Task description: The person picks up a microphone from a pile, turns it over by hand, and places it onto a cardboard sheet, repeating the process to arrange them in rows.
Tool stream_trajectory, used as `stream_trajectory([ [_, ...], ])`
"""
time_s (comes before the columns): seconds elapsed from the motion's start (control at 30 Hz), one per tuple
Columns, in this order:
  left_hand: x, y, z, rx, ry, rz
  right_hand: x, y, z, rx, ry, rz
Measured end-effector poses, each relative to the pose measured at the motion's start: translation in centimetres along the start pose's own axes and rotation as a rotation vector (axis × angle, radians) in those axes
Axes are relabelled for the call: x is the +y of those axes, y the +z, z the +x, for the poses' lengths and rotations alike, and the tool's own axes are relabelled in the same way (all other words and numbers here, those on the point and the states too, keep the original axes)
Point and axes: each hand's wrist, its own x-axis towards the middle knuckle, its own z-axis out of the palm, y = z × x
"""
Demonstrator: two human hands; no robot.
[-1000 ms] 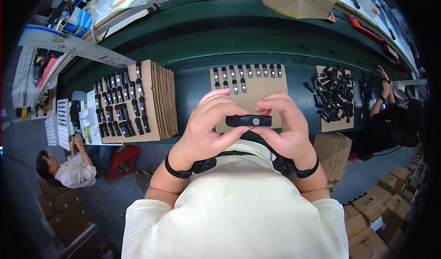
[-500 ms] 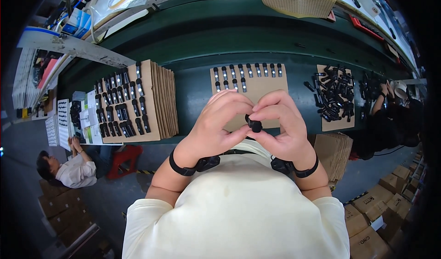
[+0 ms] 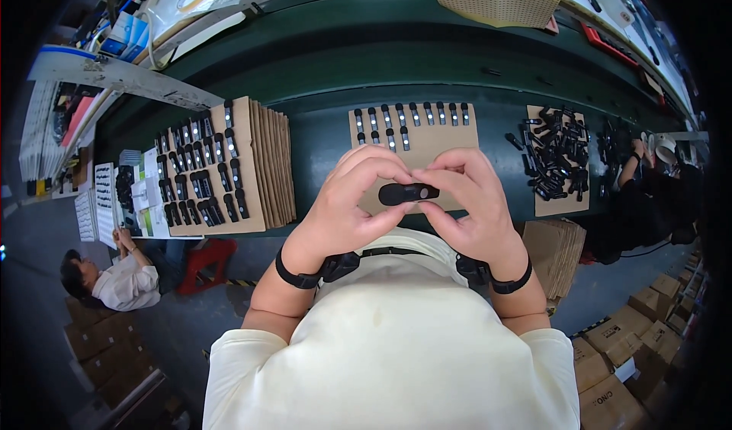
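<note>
Between my two hands, a small black microphone (image 3: 395, 194) with a rounded foam tip lies sideways, its tip to the left. A round light-coloured spot shows on its body. My left hand (image 3: 335, 205) grips it by thumb and fingertips near the middle. The thumb and fingers of my right hand (image 3: 474, 205) pinch its body end. Just beyond my hands is a cardboard sheet (image 3: 450, 142), partly hidden by them. A full row of similar microphones (image 3: 415, 114) stands along its far side, with a shorter row in front at left.
At left, more microphones lie in rows on stacked cardboard sheets (image 3: 271, 171). A jumbled heap of black microphones (image 3: 557, 155) covers another sheet at right. Below it stands a cardboard stack (image 3: 553, 262). One person (image 3: 122, 277) sits at far left; another person (image 3: 648, 201) works at far right.
The microphone has turned from end-on to lying sideways, so its foam tip and spotted body now show. My fingers have shifted around it; both hands stay in about the same place.
</note>
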Motion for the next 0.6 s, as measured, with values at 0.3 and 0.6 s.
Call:
stream_trajectory([
  [0.3,-1.6,0.4,-0.5,0.036,-0.186,0.144,4.0,2.2,-1.4,-0.046,0.259,0.099],
  [0.6,-5.1,-0.8,-3.9,0.111,-0.438,0.168,23.0,10.6,-8.3,-0.049,0.879,-0.080],
])
